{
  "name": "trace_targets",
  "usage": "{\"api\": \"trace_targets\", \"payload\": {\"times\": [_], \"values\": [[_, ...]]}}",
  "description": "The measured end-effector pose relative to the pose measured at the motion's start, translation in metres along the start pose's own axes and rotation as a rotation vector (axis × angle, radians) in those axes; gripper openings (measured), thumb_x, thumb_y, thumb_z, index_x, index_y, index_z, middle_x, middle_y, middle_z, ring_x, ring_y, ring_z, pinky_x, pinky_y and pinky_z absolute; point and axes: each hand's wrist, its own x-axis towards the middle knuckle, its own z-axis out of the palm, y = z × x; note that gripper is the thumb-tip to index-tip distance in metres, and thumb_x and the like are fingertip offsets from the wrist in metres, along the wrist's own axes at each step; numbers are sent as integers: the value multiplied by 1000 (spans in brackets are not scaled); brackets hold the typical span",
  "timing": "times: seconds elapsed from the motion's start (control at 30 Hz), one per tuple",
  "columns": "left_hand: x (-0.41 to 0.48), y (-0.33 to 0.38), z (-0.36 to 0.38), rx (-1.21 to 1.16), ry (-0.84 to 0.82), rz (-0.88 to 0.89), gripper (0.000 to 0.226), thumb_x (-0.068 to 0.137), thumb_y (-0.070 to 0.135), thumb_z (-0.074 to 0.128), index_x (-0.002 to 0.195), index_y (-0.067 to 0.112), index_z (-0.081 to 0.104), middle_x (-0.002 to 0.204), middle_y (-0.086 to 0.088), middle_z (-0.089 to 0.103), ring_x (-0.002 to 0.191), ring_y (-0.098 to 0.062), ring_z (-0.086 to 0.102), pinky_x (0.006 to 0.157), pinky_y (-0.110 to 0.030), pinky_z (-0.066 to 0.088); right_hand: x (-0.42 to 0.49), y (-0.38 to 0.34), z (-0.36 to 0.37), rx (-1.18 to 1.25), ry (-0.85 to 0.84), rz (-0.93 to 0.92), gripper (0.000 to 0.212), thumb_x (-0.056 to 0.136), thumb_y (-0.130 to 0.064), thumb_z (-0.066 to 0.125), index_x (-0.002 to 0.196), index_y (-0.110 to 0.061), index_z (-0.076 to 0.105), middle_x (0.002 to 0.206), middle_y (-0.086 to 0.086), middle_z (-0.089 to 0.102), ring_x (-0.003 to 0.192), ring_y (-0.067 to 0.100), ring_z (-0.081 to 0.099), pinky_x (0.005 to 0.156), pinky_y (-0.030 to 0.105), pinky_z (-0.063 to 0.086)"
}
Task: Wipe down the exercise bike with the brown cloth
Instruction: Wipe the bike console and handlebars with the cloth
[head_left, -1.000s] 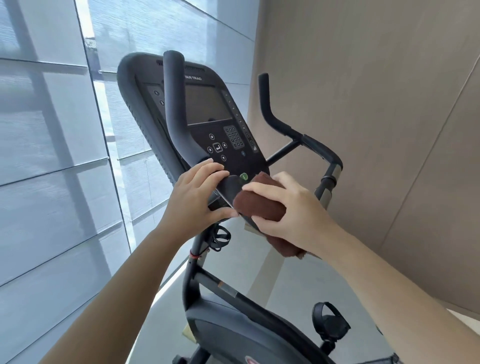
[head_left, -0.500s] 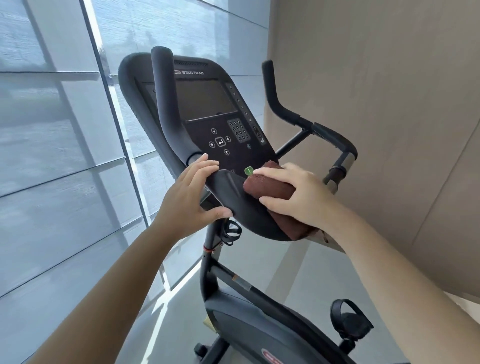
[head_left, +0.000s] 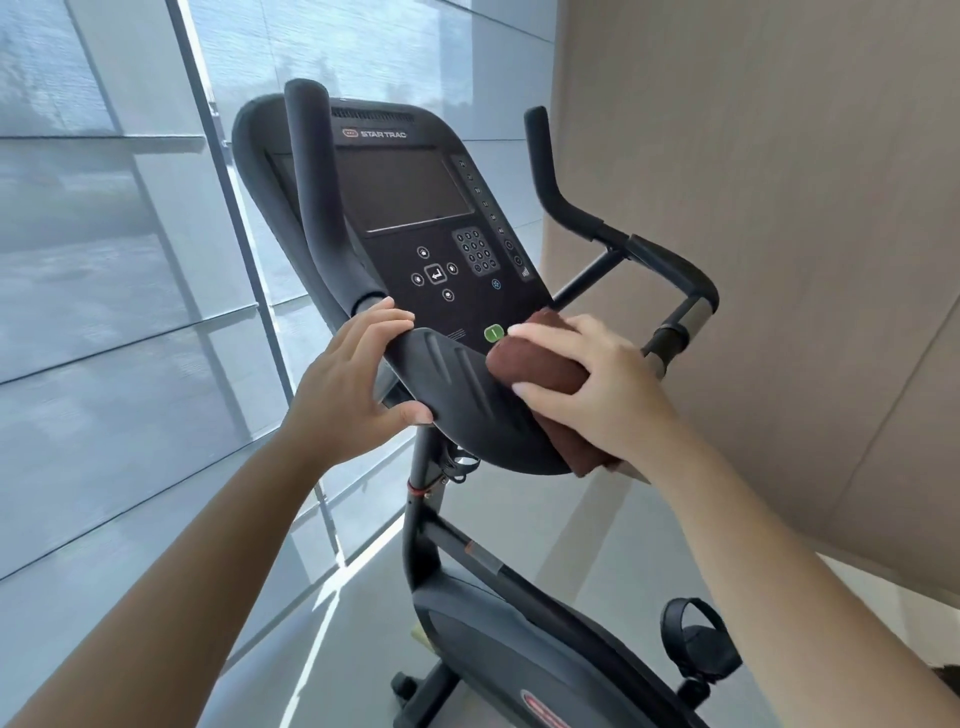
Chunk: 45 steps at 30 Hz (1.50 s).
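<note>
The black exercise bike (head_left: 524, 644) stands in front of me with its console (head_left: 415, 208) tilted toward me. My right hand (head_left: 597, 389) presses the folded brown cloth (head_left: 540, 366) against the right side of the console's lower lip (head_left: 457, 384), just below the green button (head_left: 493, 332). My left hand (head_left: 348, 389) grips the left edge of that lip, thumb underneath, at the foot of the left handlebar (head_left: 311, 197). Part of the cloth hangs below my right palm.
A glass window wall (head_left: 104, 312) runs along the left, close to the bike. A beige panelled wall (head_left: 779, 208) is on the right behind the right handlebar (head_left: 623, 244). A pedal with strap (head_left: 696, 644) sticks out low on the right. Grey floor (head_left: 363, 597) lies below.
My right hand has slid the cloth to the right along the console's lower lip, baring more of it. My left hand keeps its grip. The view has shifted slightly.
</note>
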Motion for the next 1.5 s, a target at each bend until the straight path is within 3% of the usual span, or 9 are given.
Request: {"api": "trace_targets", "payload": {"times": [0.17, 0.3, 0.43, 0.63, 0.73, 0.83, 0.97, 1.27, 1.5], "values": [[0, 0, -1, 6, -1, 3, 101, 69, 83, 24, 119, 0, 51, 127, -10, 54, 127, -16, 37, 94, -29, 36, -14, 9, 1, -25, -44, 25, 44, 74, -30, 65, 115, -46, 56, 99, -4, 54, 90, 15, 50, 76, 23, 38], [-1, 0, 2, -11, 18, 23, 101, 70, 82, 22, 119, -1, 52, 126, -10, 54, 125, -13, 36, 97, -21, 30, -40, 14, -3, -24, 64, 46, 48, 73, -22, 69, 117, -35, 59, 98, -6, 52, 84, 13, 51, 72, 8, 39], [-1, -3, 2, -20, 37, 42, 96, 72, 80, 31, 119, -1, 52, 126, -11, 54, 126, -25, 42, 101, -22, 27, -46, 8, -4, -26, 111, 101, 48, 71, -19, 70, 116, -34, 60, 100, -1, 57, 88, 19, 57, 76, 15, 43], [-1, -16, -4, -71, 21, 105, 79, 78, 69, 42, 117, 1, 56, 125, -9, 57, 125, -27, 44, 103, -39, 33, -2, -41, 8, 71, 140, 87, 47, 71, -31, 70, 110, -52, 57, 98, -9, 60, 89, 5, 55, 83, 12, 40], [0, -38, -9, -68, 85, 108, 60, 81, 52, 51, 112, 2, 59, 124, -9, 58, 123, -26, 47, 101, -36, 33, 39, -72, 32, 58, 107, 19, 47, 72, -32, 70, 116, -45, 57, 102, -3, 60, 92, 3, 54, 81, 3, 36], [5, -64, -14, -23, 81, 193, 55, 81, 47, 52, 111, 2, 61, 122, -10, 60, 123, -28, 47, 99, -37, 34, 72, -89, 61, -42, -12, 62, 48, 74, -33, 68, 119, -42, 55, 106, 0, 58, 98, 12, 55, 84, 18, 39], [10, -86, -14, -37, 77, 344, 51, 85, 45, 50, 109, 2, 61, 123, -12, 59, 122, -27, 48, 100, -38, 35, 73, -87, 69, -103, -100, 123, 47, 71, -36, 64, 113, -52, 53, 97, -9, 56, 89, 5, 52, 68, 11, 35], [37, -130, -20, -87, 120, 257, 51, 84, 42, 51, 111, 0, 60, 128, -16, 54, 125, -31, 45, 101, -44, 38, 72, -93, 67, -83, 17, 155, 48, 68, -31, 72, 104, -58, 57, 94, -18, 60, 91, -11, 50, 76, -2, 32], [60, -138, -21, -11, 164, 175, 73, 72, 55, 60, 118, -2, 56, 139, -19, 41, 127, -33, 40, 101, -45, 34, 128, -83, 90, 116, 168, 63, 49, 72, -22, 72, 116, -40, 59, 106, -10, 62, 97, -4, 54, 86, 2, 34]]}}
